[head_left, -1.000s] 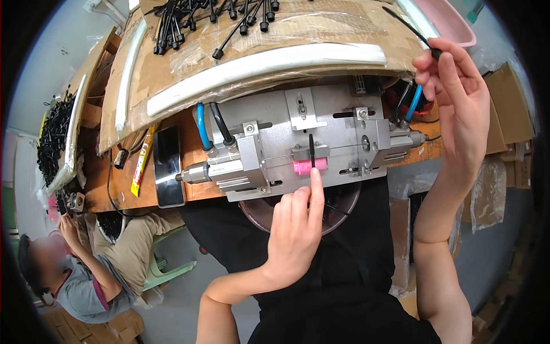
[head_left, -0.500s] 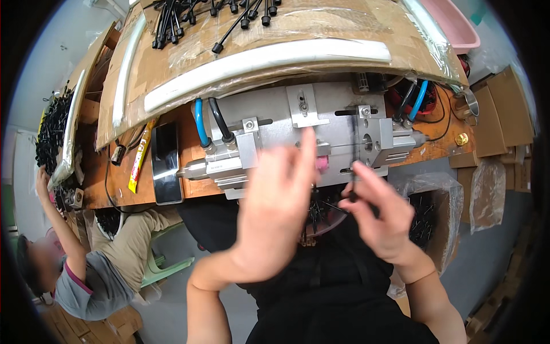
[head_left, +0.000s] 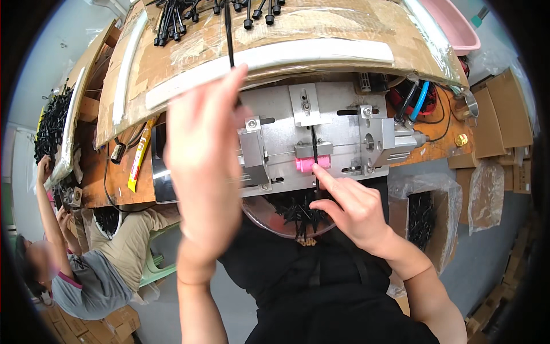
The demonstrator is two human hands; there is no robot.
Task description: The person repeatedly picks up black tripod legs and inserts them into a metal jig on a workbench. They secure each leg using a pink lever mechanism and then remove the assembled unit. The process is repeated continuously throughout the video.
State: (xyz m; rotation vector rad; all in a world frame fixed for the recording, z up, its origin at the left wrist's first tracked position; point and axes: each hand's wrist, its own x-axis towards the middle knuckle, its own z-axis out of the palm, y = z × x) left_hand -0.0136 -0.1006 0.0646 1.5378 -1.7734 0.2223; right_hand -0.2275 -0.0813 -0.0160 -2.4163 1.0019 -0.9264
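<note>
Now, left hand [head_left: 206,152]: blurred, pinching a long black rod [head_left: 230,40] over the cardboard [head_left: 326,31].
Right hand [head_left: 360,212]: index fingertip at the pink block [head_left: 324,163], thumb spread apart.
Second rod [head_left: 314,139]: on metal fixture [head_left: 339,131], across the pink block.

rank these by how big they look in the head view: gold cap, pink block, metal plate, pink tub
1. Metal plate
2. Pink tub, partly cut off by the picture's edge
3. Pink block, partly covered
4. Gold cap
</note>
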